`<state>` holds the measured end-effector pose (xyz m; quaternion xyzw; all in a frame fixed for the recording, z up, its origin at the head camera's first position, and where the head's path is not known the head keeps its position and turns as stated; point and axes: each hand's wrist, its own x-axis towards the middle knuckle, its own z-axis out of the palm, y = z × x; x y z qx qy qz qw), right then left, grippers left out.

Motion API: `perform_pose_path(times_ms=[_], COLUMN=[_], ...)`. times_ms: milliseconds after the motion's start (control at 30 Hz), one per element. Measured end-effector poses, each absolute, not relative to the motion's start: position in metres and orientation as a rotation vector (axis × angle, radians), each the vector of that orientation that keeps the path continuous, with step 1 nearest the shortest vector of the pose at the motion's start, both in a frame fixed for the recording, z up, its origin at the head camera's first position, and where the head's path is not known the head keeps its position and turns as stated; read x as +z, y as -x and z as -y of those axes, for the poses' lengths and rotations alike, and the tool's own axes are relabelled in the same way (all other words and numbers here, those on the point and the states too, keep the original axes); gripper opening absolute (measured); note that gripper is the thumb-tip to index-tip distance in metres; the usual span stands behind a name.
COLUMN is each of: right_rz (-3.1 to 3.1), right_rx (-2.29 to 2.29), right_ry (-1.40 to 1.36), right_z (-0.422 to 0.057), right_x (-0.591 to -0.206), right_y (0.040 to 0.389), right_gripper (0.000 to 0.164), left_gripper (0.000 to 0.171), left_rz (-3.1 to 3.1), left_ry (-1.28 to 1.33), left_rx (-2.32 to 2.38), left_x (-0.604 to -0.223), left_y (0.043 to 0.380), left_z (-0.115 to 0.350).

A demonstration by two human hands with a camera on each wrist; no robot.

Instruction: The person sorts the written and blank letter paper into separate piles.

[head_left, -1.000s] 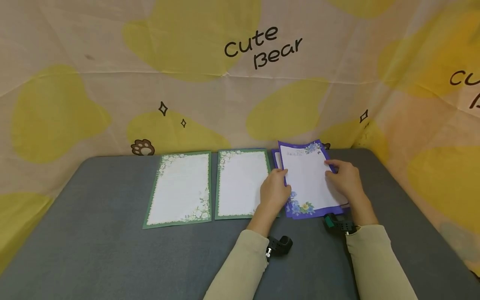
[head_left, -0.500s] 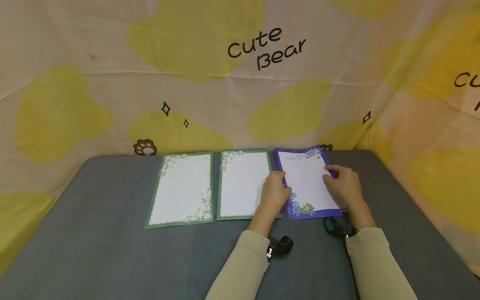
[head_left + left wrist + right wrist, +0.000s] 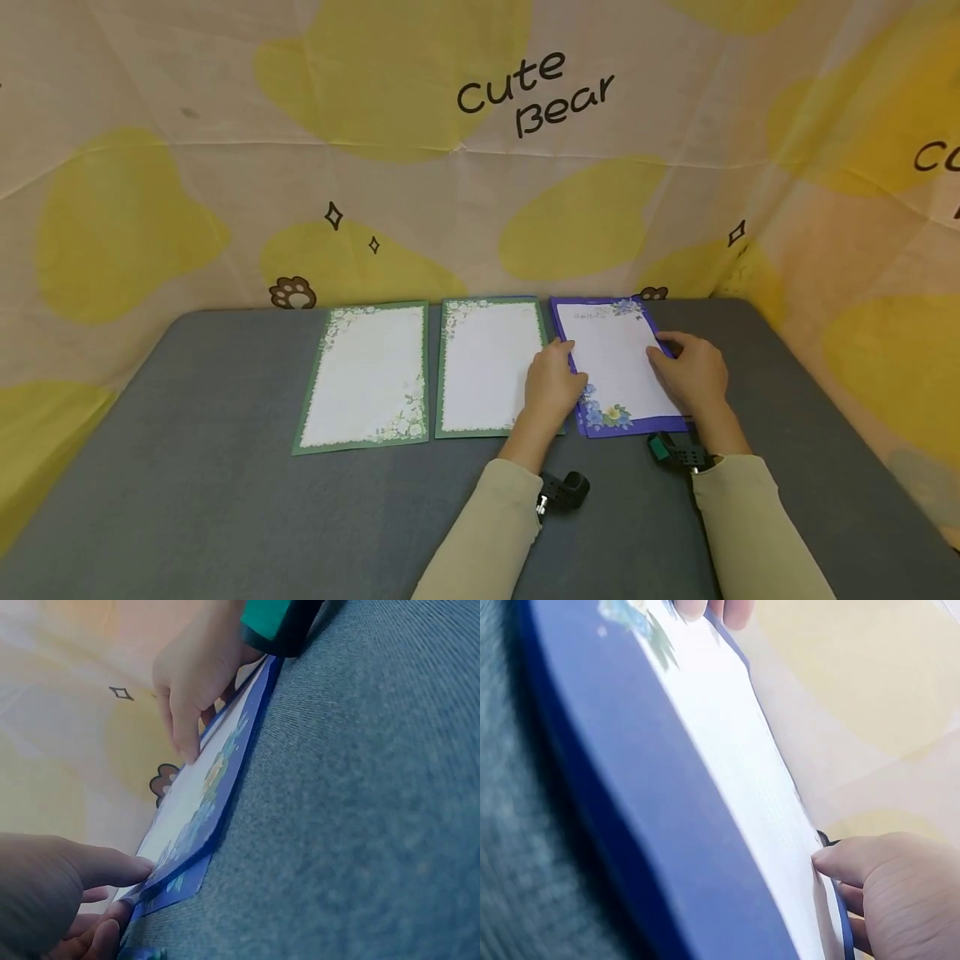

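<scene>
A sheet of stationery paper (image 3: 618, 362) with a purple-blue border and blue flowers lies on top of another purple-bordered sheet at the right of the table. My left hand (image 3: 553, 382) holds its left edge; in the left wrist view the thumb (image 3: 120, 868) presses on top while the fingers curl at the edge. On the opposite side my right hand (image 3: 693, 373) pinches the right edge, thumb on the face and fingers at the border, as the right wrist view shows. Faint handwriting shows near the sheet's top. Below it, the lower sheet is mostly hidden.
Two green-bordered sheets with white flowers lie to the left, one in the middle (image 3: 483, 367) and one farther left (image 3: 363, 379). All rest on a grey cloth-covered table (image 3: 262, 517). Behind hangs a yellow-patterned cloth (image 3: 420, 200) along the table's back edge.
The top purple-bordered sheet has come down from a raised, bent position and now lies flatter, lined up more closely over the one beneath. Both hands stay at its sides.
</scene>
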<state>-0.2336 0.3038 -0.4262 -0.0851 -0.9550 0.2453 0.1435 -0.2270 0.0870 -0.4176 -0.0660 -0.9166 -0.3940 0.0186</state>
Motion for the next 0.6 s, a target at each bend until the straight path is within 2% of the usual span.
perform_pose_path(times_ms=[233, 600], right_rz=[2.682, 2.626], right_rx=[0.75, 0.751], right_ry=[0.131, 0.101], right_z=[-0.299, -0.303], right_x=[-0.434, -0.437], right_y=[0.235, 0.238], right_gripper=[0.034, 0.033], left_gripper=[0.038, 0.035], left_rz=[2.842, 2.789], left_ry=[0.197, 0.278], left_rx=[-1.164, -1.422], left_x=[-0.42, -0.407], left_y=[0.226, 0.226], left_z=[-0.082, -0.08])
